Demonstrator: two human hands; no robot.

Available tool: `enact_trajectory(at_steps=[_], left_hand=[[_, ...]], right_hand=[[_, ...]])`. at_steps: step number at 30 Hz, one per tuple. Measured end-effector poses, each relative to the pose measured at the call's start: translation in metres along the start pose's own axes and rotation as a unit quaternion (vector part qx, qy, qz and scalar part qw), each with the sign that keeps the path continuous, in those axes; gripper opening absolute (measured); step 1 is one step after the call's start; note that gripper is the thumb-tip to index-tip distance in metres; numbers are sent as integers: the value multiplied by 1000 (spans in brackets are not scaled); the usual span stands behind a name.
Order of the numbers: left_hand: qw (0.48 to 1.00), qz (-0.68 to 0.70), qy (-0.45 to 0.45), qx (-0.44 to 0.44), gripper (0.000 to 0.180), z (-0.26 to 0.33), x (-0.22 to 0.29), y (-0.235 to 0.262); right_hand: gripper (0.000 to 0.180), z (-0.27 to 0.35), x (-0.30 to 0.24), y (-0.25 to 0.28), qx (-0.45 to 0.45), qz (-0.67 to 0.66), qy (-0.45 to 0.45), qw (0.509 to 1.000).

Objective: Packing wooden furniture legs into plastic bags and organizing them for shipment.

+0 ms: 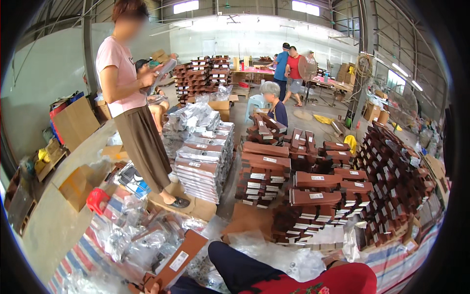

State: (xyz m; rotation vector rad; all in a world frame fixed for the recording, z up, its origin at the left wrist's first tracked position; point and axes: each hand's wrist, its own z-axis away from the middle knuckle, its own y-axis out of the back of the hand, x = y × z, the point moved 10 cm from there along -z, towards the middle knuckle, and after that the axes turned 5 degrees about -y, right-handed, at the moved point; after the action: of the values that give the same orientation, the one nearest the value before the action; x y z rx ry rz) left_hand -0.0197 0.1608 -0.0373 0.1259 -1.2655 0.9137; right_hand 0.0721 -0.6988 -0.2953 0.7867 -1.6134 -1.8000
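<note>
At the lower edge, fingertips of my left hand show next to a long reddish-brown board with a white label. The fingers close on the board's lower end, and the rest of the hand is cut off by the picture's edge. The board tilts up to the right, beside my dark-trousered knee. Under and around it lie crumpled clear plastic bags. My right hand does not show; my red top fills the lower right.
A person stands at the left beside a stack of plastic-wrapped boards. Unwrapped brown boards are piled ahead and in a tall stack at the right. Another person sits behind them. A red stool stands at left.
</note>
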Motion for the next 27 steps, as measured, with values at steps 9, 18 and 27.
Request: enact_trajectory(at_steps=[9, 18, 27], left_hand=[[996, -58, -39, -55, 58, 10, 21, -29], [951, -181, -33, -248, 62, -5, 18, -56], [941, -207, 11, -266, 51, -11, 49, -101]], right_hand=[[43, 145, -394, 153, -404, -505, 303, 700], [74, 293, -481, 238, -500, -215, 550, 633], [78, 367, -479, 210, -583, -99, 622, 513]])
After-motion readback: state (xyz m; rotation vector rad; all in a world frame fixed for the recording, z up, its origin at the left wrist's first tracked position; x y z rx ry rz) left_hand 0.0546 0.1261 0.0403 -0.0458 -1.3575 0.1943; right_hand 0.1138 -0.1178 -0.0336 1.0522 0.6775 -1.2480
